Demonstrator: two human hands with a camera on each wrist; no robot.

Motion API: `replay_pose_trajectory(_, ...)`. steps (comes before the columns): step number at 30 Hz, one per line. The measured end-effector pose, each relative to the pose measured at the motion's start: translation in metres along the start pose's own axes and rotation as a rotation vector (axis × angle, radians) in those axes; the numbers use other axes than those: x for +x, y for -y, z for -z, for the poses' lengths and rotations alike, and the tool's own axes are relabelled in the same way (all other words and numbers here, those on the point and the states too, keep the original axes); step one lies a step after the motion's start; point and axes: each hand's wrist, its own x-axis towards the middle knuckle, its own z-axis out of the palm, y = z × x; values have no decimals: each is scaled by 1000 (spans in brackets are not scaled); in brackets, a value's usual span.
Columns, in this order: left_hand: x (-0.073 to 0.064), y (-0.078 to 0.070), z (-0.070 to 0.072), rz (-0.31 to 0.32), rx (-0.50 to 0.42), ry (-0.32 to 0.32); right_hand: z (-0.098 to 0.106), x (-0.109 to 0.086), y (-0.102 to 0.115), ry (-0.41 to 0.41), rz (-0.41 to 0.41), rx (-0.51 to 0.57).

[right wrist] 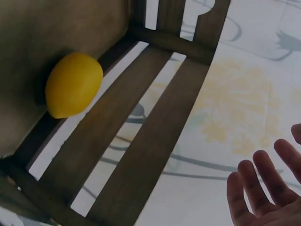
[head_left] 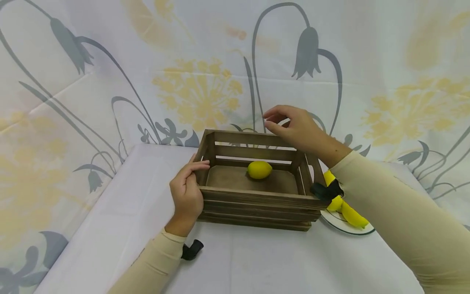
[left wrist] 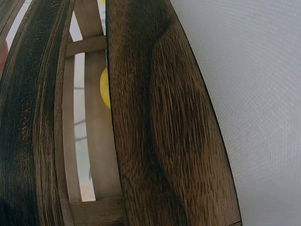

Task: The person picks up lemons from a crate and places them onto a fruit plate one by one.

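Observation:
A brown slatted wooden crate (head_left: 257, 198) stands on the white-covered table, with one lemon (head_left: 259, 170) lying inside near its back wall. My left hand (head_left: 187, 192) grips the crate's left end, fingers reaching over the rim. In the left wrist view the crate's front slats (left wrist: 178, 117) fill much of the picture, and most of the lemon is hidden behind them. Above the crate's back right rim hovers my right hand (head_left: 293, 124), its fingers loosely bent and holding nothing. The right wrist view shows those fingers (right wrist: 268, 179) apart from the crate and the lemon (right wrist: 74, 84).
To the right of the crate is a white plate (head_left: 345, 228) with a dark rim, carrying several yellow fruits (head_left: 353, 215), partly hidden by the right forearm and crate. A flower-patterned cloth (head_left: 205, 94) hangs behind the table. Dark straps circle both wrists.

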Motion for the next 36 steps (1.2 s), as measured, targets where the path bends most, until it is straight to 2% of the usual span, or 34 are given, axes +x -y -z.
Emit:
replay_pose_trajectory(5,0,2,1,5,17,5,-8,11,-5,39,7,5)
replay_pose_trajectory(9,-1,3,1,20,30,10,-15,19,-9,69,-19,-6)
replay_pose_trajectory(18,-4,1,1,29,33,21,-36,31,-20,233,-75,19)
replay_pose_trajectory(25,-4,1,0,20,25,22,-45,35,-32,311,-107,123)
replay_pose_trajectory(30,-3,0,0,-1,10,21,-46,35,-34,337,-97,132)
replay_pose_trajectory(36,0,3,2,-17,8,8,-51,36,-30,432,-127,130)
